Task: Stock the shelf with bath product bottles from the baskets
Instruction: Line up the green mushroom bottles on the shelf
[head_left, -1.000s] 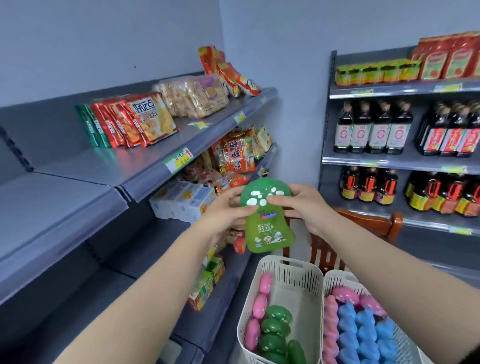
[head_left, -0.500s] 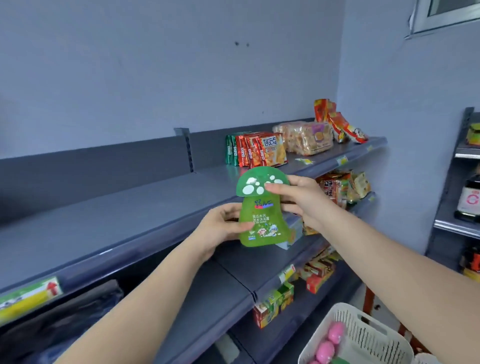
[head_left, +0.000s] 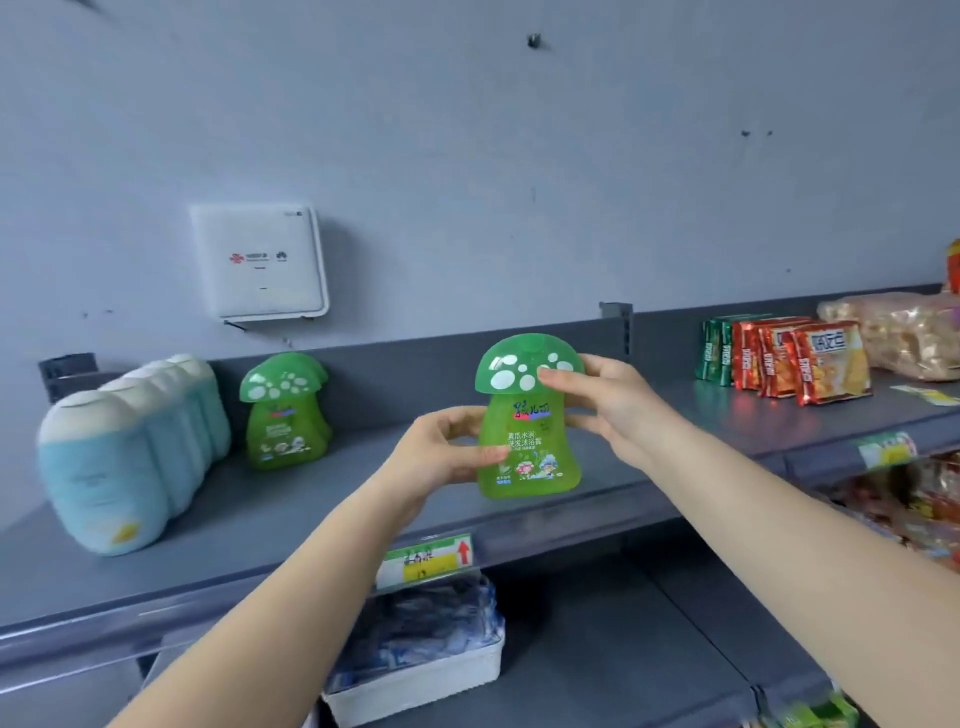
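A green mushroom-shaped bottle (head_left: 527, 431) with a white-spotted cap is held upright in front of the grey top shelf (head_left: 322, 499). My left hand (head_left: 441, 452) grips its lower left side, thumb on the label. My right hand (head_left: 602, 405) pinches the cap and neck from the right. On the shelf stand a few matching green mushroom bottles (head_left: 285, 410) in a row running back, and to their left a row of light blue bottles with white caps (head_left: 130, 447). No basket of bottles is in view.
Red and green snack packets (head_left: 779, 358) and a clear bag of biscuits (head_left: 898, 338) sit at the shelf's right end. A white box (head_left: 260, 260) hangs on the wall. Below, a white tray of blue packets (head_left: 421, 644) rests on the lower shelf. A price tag (head_left: 426, 561) hangs on the shelf edge.
The view has swung left along the shelf. Both hands carried the green bottle leftward, away from the baskets, toward the stocked green and blue bottles now in sight.
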